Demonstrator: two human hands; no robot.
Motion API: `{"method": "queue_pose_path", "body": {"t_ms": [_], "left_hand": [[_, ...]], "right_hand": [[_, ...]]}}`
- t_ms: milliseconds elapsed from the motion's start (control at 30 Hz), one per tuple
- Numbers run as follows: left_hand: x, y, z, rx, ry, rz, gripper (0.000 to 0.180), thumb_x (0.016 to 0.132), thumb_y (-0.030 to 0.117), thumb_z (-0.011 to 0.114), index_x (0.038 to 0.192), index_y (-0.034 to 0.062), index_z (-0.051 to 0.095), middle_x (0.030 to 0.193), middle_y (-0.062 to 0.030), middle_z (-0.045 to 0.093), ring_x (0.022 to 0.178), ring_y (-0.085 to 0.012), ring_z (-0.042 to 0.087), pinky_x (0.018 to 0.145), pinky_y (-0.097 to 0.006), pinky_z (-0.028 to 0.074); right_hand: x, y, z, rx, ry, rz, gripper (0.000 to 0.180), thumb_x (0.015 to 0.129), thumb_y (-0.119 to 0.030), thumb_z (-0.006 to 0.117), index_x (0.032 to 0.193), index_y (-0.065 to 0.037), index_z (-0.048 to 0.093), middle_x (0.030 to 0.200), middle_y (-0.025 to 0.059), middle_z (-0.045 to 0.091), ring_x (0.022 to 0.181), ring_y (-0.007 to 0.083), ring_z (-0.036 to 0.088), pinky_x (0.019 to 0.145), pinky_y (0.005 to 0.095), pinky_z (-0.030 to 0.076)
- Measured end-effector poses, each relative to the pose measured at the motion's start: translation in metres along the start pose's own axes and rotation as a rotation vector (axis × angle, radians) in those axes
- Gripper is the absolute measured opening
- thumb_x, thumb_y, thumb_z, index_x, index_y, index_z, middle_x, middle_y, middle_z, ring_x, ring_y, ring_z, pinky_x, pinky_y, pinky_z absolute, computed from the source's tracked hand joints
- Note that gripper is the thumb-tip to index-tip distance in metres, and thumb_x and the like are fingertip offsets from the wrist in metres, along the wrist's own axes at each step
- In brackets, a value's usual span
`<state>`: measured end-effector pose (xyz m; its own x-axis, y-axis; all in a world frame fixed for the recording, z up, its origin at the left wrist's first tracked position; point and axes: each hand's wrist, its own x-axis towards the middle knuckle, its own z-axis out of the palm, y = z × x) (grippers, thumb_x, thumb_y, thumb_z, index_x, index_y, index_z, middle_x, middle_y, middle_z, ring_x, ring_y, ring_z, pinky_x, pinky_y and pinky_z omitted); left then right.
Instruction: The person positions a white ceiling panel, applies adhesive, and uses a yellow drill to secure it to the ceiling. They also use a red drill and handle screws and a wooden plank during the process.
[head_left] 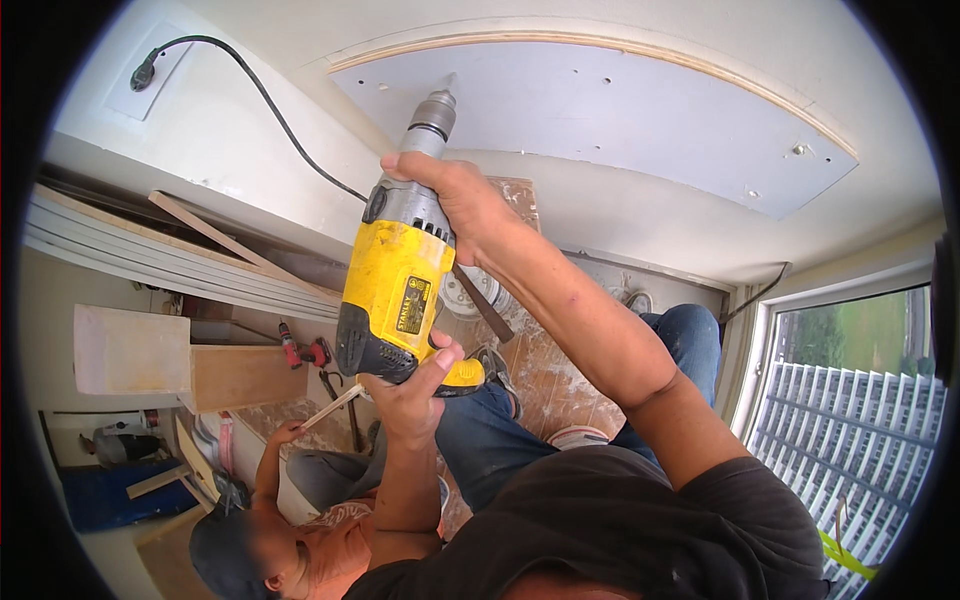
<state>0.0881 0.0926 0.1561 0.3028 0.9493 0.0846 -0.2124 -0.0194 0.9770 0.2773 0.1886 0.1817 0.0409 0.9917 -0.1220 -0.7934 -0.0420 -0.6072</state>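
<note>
Both my hands hold a yellow and grey corded drill (395, 290) pointed up at a pale grey panel (620, 120) with a wooden edge. My left hand (412, 388) grips the handle at the bottom. Wrapped around the grey front housing just behind the chuck is my right hand (455, 205). The bit's tip (450, 80) meets the panel near its left side. A black cord (270, 105) runs from the drill to a plug (145, 72) in a white wall plate.
Another person in a dark cap (225, 555) crouches at the lower left, their hand (286, 432) on a thin wooden strip. A red drill (305, 350), wooden boxes (135, 350) and white trim strips (150, 250) lie at left. A window with white railing (850, 430) is at right.
</note>
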Motion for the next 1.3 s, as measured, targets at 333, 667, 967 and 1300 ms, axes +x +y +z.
{"method": "queue_pose_path", "body": {"t_ms": [333,667,967,1300], "left_hand": [[-0.004,-0.004,-0.009,0.025,0.028,-0.007,0.057,0.077,-0.01,0.065,0.132,-0.0047,0.051,0.093,-0.0154,0.067,0.075,-0.0263,0.069,0.072,-0.039,0.061],[0.027,-0.007,0.016,0.049,0.038,-0.016,0.054,0.077,-0.013,0.067,0.129,-0.0047,0.052,0.091,-0.0145,0.067,0.072,-0.025,0.069,0.07,-0.038,0.06],[0.027,-0.013,0.013,0.102,0.016,0.053,0.051,0.078,-0.013,0.068,0.126,-0.0056,0.054,0.09,-0.0138,0.066,0.071,-0.0237,0.068,0.07,-0.037,0.059],[0.03,-0.007,0.023,-0.082,0.003,0.017,0.037,0.075,-0.012,0.072,0.11,-0.0045,0.063,0.089,-0.0094,0.069,0.074,-0.0164,0.067,0.07,-0.03,0.056]], "right_hand": [[-0.002,0.007,0.003,-0.01,0.004,-0.015,0.044,0.086,-0.03,0.08,0.104,0.006,0.06,0.085,0.0163,0.07,0.066,0.0234,0.071,0.062,0.0364,0.061],[0.012,-0.013,-0.002,0.071,0.054,0.035,0.037,0.088,-0.027,0.078,0.104,0.0,0.059,0.084,0.0131,0.068,0.067,0.0241,0.07,0.065,0.0385,0.06],[0.028,-0.014,-0.016,0.074,-0.038,-0.005,0.039,0.084,-0.028,0.079,0.104,-0.002,0.058,0.083,0.0144,0.068,0.067,0.0252,0.069,0.065,0.0409,0.06],[0.027,-0.022,-0.011,0.041,0.021,0.005,0.043,0.084,-0.026,0.079,0.108,0.0,0.054,0.087,0.0164,0.068,0.07,0.0278,0.07,0.066,0.0435,0.061]]}}
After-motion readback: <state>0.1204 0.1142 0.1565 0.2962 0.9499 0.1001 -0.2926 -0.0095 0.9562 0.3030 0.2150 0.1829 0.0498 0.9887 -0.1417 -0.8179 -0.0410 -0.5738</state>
